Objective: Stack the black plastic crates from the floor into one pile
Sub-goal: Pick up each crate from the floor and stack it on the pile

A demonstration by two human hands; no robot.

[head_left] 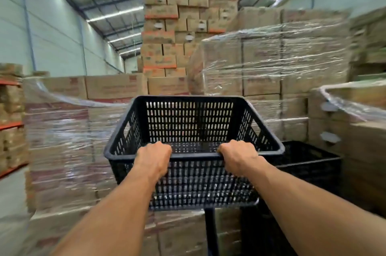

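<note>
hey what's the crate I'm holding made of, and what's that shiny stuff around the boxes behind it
The held crate looks like moulded black plastic, matte: thin slotted walls, rounded rim. The wrap around the boxes looks like clear stretch film: glossy, wrinkled, cartons showing through. The boxes look like brown cardboard.

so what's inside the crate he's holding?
Nothing visible: the held crate looks empty, its perforated floor showing between left hand and right hand. The near wall hides the front floor strip.

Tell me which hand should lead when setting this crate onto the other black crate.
Right, probably. The other crate sits lower right of the held crate, nearest the right hand. The left hand grips the same near rim, farther away.
</note>
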